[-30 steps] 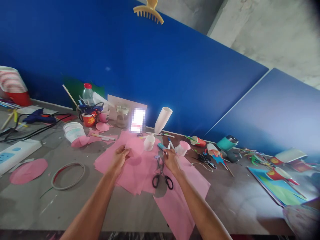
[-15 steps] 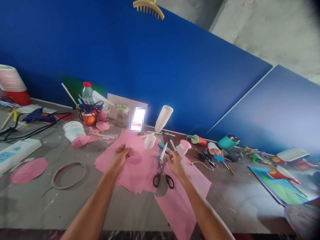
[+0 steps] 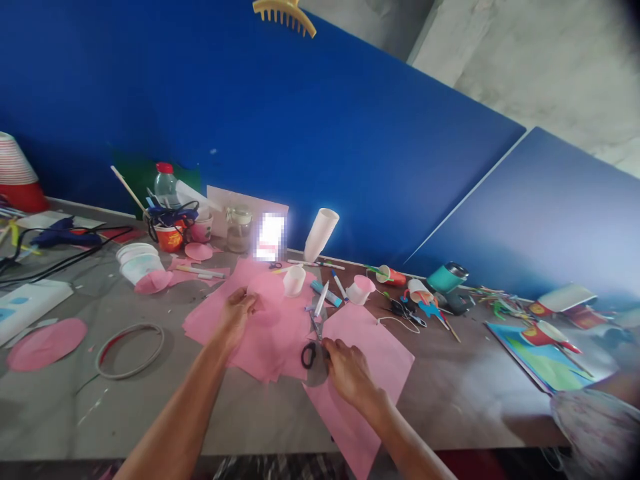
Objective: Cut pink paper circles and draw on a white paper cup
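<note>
Left hand [image 3: 236, 315] pinches a pink paper disc [image 3: 267, 295] above the pink sheets [image 3: 260, 333] at table centre. Right hand [image 3: 345, 363] lies on the black-handled scissors [image 3: 313, 343]; whether it grips them is unclear. Orange cup [image 3: 169, 236] holds tools and cord. Small white cup [image 3: 294, 281] contents not visible.

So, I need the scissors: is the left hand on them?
No, the right hand rests on the scissors; the left hand holds a pink paper circle.

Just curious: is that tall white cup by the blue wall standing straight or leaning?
Leaning: the tall white cup tilts, its open mouth up and to the right.
</note>
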`<state>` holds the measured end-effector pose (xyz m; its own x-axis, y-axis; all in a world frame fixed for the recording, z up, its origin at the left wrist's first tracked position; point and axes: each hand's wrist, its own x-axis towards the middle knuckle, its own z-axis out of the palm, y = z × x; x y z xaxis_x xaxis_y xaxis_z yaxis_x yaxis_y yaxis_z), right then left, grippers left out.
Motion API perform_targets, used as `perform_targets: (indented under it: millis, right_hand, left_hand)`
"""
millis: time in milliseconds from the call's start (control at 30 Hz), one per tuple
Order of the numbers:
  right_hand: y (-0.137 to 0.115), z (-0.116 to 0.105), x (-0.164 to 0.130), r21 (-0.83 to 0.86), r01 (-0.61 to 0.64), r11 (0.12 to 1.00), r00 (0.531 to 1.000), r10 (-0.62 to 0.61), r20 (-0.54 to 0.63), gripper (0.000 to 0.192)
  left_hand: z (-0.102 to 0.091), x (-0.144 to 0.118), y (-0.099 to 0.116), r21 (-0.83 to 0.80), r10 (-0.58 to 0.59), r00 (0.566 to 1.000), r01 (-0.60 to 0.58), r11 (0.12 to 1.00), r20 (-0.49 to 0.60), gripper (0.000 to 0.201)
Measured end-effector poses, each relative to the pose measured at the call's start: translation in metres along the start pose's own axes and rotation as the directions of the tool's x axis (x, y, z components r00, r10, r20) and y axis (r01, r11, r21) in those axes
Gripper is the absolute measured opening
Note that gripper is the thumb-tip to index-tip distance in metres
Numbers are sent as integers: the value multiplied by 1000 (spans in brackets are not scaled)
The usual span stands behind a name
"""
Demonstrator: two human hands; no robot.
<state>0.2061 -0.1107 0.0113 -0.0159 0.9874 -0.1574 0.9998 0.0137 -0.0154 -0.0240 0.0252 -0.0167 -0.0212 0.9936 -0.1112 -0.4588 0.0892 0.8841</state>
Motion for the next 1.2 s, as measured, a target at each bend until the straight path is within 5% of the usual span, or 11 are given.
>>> perform_targets:
  millis: [267, 433, 600, 733, 1000, 1200]
  right_hand:
    - [21, 3, -17, 14, 108, 994, 976, -103, -192, 49]
    - [27, -2, -25, 182, 304, 935, 856, -184, -483, 39]
    - [9, 10, 20, 477, 460, 749, 785, -92, -612, 36]
    - [-22, 18, 64, 691, 446, 569, 835, 14, -550, 29]
    - [-67, 20, 88, 899, 384, 211, 923, -84, -375, 24]
    - [-64, 8, 83, 974, -34, -222, 964, -263, -26, 40]
  left_hand:
    - [2, -3, 4, -75, -46, 999, 46, 996, 11, 27]
    - [3, -2, 7, -160, -85, 995, 92, 983, 53, 25]
    - [3, -6, 9, -235, -115, 967, 169, 957, 228, 23]
    - [4, -14, 11, -219, -174, 929, 254, 942, 328, 24]
    - [5, -17, 17, -241, -176, 921, 269, 932, 348, 27]
    - [8, -17, 12, -206, -180, 938, 247, 947, 298, 28]
